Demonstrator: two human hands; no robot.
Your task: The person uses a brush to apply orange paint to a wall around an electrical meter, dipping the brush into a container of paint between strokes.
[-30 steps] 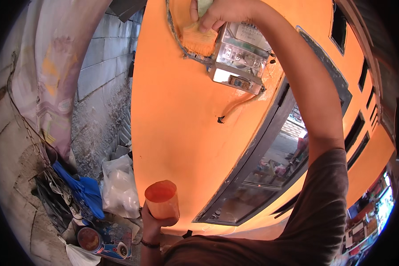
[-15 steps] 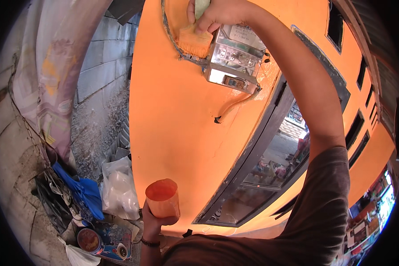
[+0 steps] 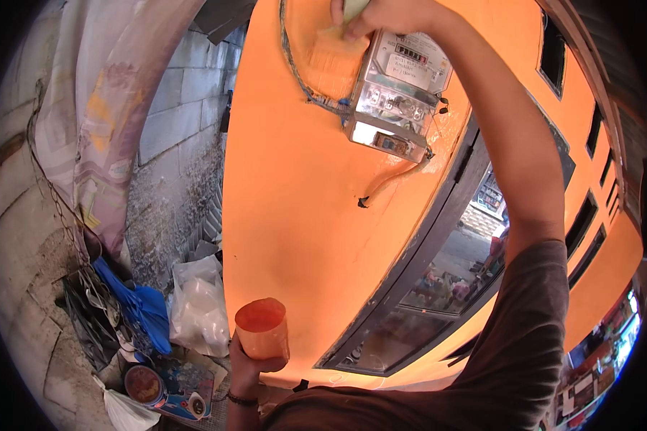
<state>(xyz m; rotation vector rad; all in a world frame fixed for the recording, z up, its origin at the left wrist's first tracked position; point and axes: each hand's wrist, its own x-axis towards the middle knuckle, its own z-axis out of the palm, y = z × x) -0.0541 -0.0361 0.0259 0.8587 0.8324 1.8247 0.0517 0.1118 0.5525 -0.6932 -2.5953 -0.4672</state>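
My right hand is raised high at the top edge, closed around the pale handle of a wide paintbrush. Its orange bristles look blurred against the orange wall, between a dark cable and an electricity meter with a clear cover. Down at the lower left, my left hand wraps round an orange cup, held upright with its mouth showing. What the cup holds, if anything, is hard to make out.
A short conduit sticks out below the meter. Right of it is a dark-framed glass window or door. At lower left lie a plastic bag, blue cloth and an open paint can. A hanging curtain fronts a block wall.
My right hand and the brush have moved up a little beside the meter. The whole view has shifted slightly, while my left hand keeps hold of the cup.
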